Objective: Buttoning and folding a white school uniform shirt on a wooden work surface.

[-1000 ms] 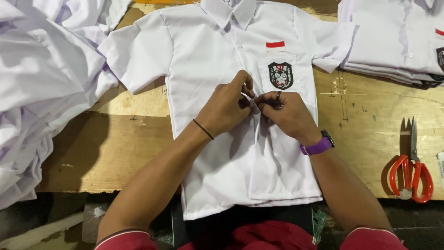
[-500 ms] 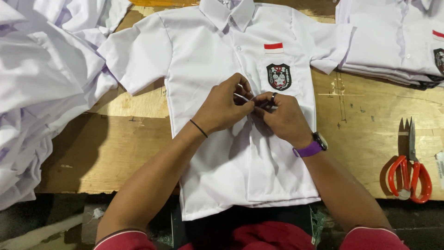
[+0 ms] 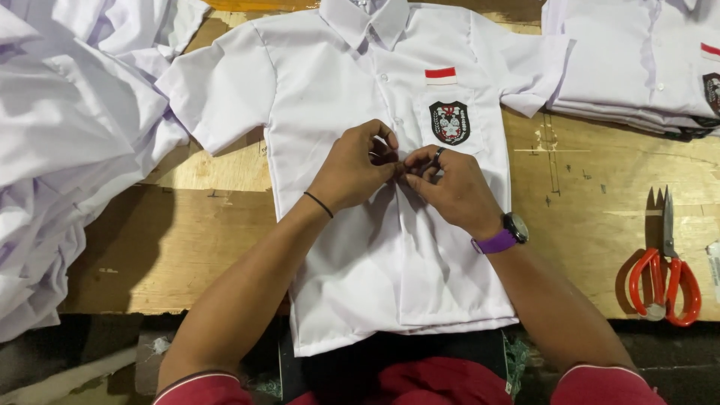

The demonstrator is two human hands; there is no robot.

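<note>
View from above of a small white short-sleeved shirt (image 3: 352,97) spread flat, front up, on a wooden worktop (image 3: 592,202), its collar at the top centre of the frame and its hem hanging just over the near edge at lower centre. A dark crest badge (image 3: 449,122) and a red-and-white strip (image 3: 440,74) sit on the chest pocket, right of centre.

Compared with the views a second and half a second before, both hands remain at the same spot on the button placket at mid-chest; only the fingertips have shifted slightly, and the shirt has not moved. By this reading, the work on this one fastening point is still in progress and the placket below it is not yet dealt with.

The left hand (image 3: 349,169), with a thin dark band at the wrist, is closed narrowly, thumb and fingers pinching the placket cloth. The right hand (image 3: 450,187), with a ring and a purple-strapped watch (image 3: 501,236), is likewise pinched on the placket, fingertips touching those of the left. Whether a button lies between them cannot be told.

Red-handled scissors (image 3: 664,277) lie well apart at the right edge. A loose heap of white garments (image 3: 67,142) fills the left side; a folded stack of shirts (image 3: 637,67) occupies the upper right.
</note>
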